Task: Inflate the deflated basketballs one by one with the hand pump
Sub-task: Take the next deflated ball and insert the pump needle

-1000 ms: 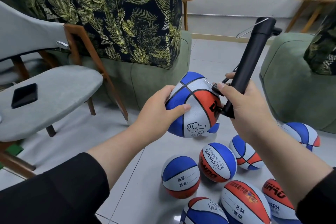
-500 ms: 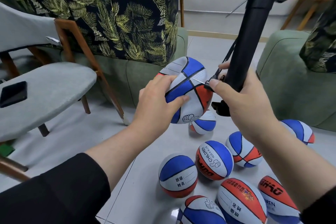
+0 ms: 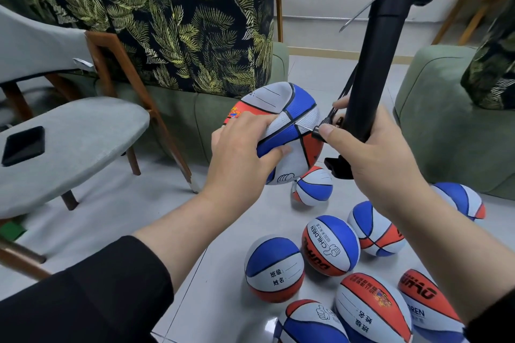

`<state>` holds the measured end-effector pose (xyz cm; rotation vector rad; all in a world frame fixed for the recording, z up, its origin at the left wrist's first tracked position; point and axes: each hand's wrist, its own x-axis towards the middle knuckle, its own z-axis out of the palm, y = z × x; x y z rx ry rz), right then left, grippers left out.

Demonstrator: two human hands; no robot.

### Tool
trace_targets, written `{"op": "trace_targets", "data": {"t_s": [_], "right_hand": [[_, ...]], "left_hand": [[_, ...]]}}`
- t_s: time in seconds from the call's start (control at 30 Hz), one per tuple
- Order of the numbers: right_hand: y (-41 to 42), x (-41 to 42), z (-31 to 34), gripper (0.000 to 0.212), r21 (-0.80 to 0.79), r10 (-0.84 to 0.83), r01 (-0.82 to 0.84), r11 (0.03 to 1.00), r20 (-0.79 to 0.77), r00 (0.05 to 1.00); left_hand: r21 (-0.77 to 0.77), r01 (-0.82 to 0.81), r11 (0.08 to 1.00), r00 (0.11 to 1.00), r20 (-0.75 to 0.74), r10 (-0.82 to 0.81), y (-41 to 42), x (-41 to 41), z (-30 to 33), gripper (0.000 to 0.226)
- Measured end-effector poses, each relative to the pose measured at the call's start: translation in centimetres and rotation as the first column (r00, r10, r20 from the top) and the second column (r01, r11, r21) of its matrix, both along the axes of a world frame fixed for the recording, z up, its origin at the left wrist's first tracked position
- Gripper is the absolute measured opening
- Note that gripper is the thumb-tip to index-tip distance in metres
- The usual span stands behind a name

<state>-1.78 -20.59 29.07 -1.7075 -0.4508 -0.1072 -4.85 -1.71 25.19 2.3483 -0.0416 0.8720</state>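
A red, white and blue basketball [image 3: 289,114], dented and soft, is held up in mid-air by my left hand [image 3: 239,153], whose fingers curl over its near side. My right hand [image 3: 370,159] grips the black hand pump [image 3: 373,64], which points up and to the right, and its thumb and forefinger pinch the needle fitting [image 3: 317,132]. The thin metal needle touches the ball where its black seams meet. Several more basketballs [image 3: 330,245] of the same colours lie on the floor below.
A grey chair seat [image 3: 83,142] with a black phone [image 3: 23,145] stands at left. Behind the ball is a green sofa [image 3: 172,111] under a leaf-print cover. A second green seat [image 3: 451,120] stands at right. Pale floor tiles [image 3: 117,214] lie between.
Both hands rose and came closer to the camera. My left hand turned the ball so a white and red panel now faces up, and the needle stays at the seam junction.
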Motion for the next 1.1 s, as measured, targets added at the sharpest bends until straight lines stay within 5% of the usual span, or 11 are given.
{"op": "trace_targets", "data": {"t_s": [0.27, 0.37, 0.43, 0.5, 0.57, 0.63, 0.8, 0.93, 1.1], "right_hand": [[-0.1, 0.2, -0.3, 0.024, -0.017, -0.011, 0.012, 1.0, 0.02, 1.0], [0.1, 0.1, -0.5, 0.024, 0.064, -0.031, 0.031, 0.997, 0.005, 0.999], [0.3, 0.1, -0.8, 0.023, 0.137, -0.036, 0.038, 0.99, -0.019, 0.999], [0.6, -0.1, -1.2, 0.023, 0.183, 0.005, 0.006, 0.983, -0.06, 0.998], [1.2, -0.2, -1.7, 0.022, 0.175, 0.052, -0.039, 0.984, -0.074, 0.996], [1.7, -0.3, -2.2, 0.022, 0.135, 0.064, -0.057, 0.989, -0.052, 0.997], [1.5, 0.8, -3.1, 0.021, 0.168, 0.006, 0.01, 0.986, -0.093, 0.996], [0.9, 2.1, -3.4, 0.023, 0.265, -0.015, 0.064, 0.962, -0.18, 0.984], [0.2, 3.2, -3.6, 0.024, 0.295, -0.006, 0.072, 0.953, -0.217, 0.976]], "left_hand": [[0.034, -0.005, 0.999, 1.0, -0.008, 0.005, 0.0, 0.0, -0.1, 0.03], [-0.156, 0.001, 0.988, 0.997, -0.072, -0.013, -0.1, -0.1, 0.3, 0.017], [-0.47, -0.075, 0.879, 0.984, -0.177, -0.011, 0.0, -0.2, 0.7, 0.013], [-0.718, -0.165, 0.676, 0.964, -0.262, -0.042, 0.4, -0.2, 0.7, 0.013], [-0.822, -0.2, 0.533, 0.943, -0.309, -0.122, 1.0, 0.0, 0.3, 0.019], [-0.854, -0.178, 0.488, 0.93, -0.308, -0.2, 1.2, 0.2, -0.1, 0.029], [-0.872, -0.067, 0.484, 0.905, -0.257, -0.339, 2.1, 0.1, 0.1, 0.045], [-0.729, 0.159, 0.666, 0.808, -0.291, -0.512, 2.7, -0.5, 1.4, 0.057], [-0.722, 0.242, 0.648, 0.743, -0.292, -0.602, 2.6, -0.7, 1.4, 0.074]]}}
